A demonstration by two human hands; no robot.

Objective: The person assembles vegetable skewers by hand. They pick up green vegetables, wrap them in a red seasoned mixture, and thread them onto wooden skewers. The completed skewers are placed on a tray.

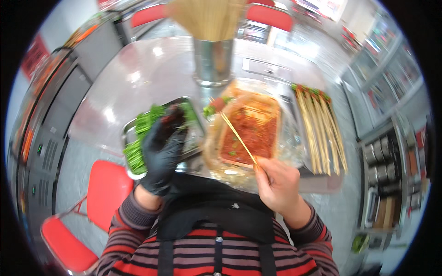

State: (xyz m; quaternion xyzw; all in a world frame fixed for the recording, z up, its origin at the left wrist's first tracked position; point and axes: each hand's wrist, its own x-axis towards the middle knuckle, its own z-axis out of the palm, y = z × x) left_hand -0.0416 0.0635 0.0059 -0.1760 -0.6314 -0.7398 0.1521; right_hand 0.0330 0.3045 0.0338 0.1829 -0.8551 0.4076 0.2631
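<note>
My right hand [279, 184] is bare and pinches thin bamboo skewers [238, 136] near their lower end. They appear to be two sticks, slanting up to the left, with a piece of red meat and green vegetable [218, 104] threaded near the tip. Below that tip is a plastic-lined tub [278, 117] of red, sauce-coated meat [250, 141]. My left hand [162, 151], in a black glove with red-stained fingertips, is over a metal tray [125, 132] of cut green vegetables [140, 151]. Blur hides whether its fingers hold anything.
At the right, a tray [301, 151] bears several loaded skewers [317, 131], food ends away from me. A metal cylinder [214, 62] packed with bamboo sticks [207, 19] stands at the back of the steel table [103, 93]. A red folding chair [107, 193] is left; shelving [383, 162] is right.
</note>
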